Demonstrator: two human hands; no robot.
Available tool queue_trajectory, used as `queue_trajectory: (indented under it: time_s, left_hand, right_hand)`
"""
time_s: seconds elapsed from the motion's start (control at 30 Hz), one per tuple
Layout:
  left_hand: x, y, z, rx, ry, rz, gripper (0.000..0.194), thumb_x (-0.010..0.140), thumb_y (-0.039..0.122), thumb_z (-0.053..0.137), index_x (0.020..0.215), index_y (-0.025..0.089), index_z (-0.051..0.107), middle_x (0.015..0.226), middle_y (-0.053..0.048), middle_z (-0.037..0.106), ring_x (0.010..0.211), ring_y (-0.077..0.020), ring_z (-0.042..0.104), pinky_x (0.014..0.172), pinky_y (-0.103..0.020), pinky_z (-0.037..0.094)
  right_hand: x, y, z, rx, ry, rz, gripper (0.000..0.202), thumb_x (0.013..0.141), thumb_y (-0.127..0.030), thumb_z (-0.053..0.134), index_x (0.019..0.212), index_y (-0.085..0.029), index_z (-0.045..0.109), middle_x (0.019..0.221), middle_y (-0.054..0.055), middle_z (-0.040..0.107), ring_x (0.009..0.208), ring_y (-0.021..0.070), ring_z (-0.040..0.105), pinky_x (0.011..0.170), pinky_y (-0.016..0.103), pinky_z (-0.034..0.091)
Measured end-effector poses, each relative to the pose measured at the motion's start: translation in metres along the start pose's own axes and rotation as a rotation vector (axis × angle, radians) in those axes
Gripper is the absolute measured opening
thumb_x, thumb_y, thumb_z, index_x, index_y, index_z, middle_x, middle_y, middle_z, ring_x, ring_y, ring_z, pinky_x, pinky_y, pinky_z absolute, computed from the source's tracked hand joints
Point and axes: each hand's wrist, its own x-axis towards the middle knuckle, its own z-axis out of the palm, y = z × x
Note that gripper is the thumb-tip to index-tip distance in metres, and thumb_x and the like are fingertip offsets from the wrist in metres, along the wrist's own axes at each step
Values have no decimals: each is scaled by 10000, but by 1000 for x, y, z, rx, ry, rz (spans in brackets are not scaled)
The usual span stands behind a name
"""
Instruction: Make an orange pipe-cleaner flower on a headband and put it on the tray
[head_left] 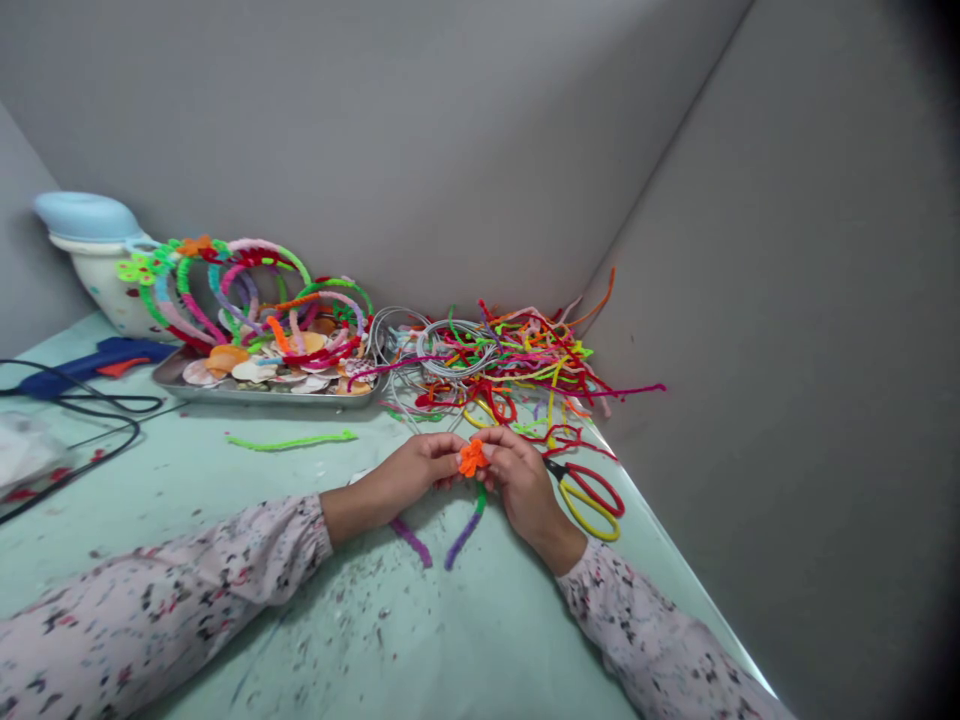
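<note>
Between my two hands is a small orange pipe-cleaner flower (472, 458). My left hand (420, 470) pinches its left side with thumb and fingertips. From the right, my right hand (521, 480) pinches the opposite side. Below the hands a fuzzy headband (463, 540) shows a green and purple end, and another purple end pokes out under my left wrist. Its upper part is hidden behind my hands, so I cannot tell whether the flower is joined to it. Red-and-yellow-handled scissors (592, 500) lie just right of my right hand.
A metal tray (270, 402) holds shells and several fuzzy headbands (240, 280). Behind my hands lies a tangled heap of pipe cleaners (517, 350) with coiled wire. A green pipe cleaner (292, 441), a blue glue gun (97, 365) with black cable, and a blue-lidded container (97, 250) are leftward.
</note>
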Motion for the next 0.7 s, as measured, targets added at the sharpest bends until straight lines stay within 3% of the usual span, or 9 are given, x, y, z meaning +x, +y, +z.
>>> queue_trajectory:
  time_s: [0.13, 0.3, 0.7]
  left_hand:
    - [0, 0, 0, -8, -4, -5, 141, 786, 270, 585, 797, 130, 592, 673, 13, 511, 590, -88, 409, 573, -235, 307]
    - [-2, 0, 1, 22, -4, -20, 159, 787, 290, 578, 776, 131, 575, 637, 22, 493, 572, -85, 406, 546, -228, 286]
    - [1, -8, -1, 71, -21, -6, 161, 777, 287, 573, 773, 127, 578, 606, 33, 475, 547, -77, 393, 531, -213, 290]
  right_hand:
    - [0, -5, 2, -79, 8, -47, 95, 760, -231, 563, 819, -188, 623, 607, -30, 564, 523, 103, 473, 484, 216, 353]
    - [1, -14, 3, -181, 7, -6, 65, 728, -230, 571, 764, -180, 589, 574, -33, 545, 515, 112, 470, 469, 220, 354]
    - [6, -10, -5, -215, -124, 38, 33, 679, -181, 469, 693, -195, 496, 547, -50, 478, 493, 104, 406, 454, 223, 313]
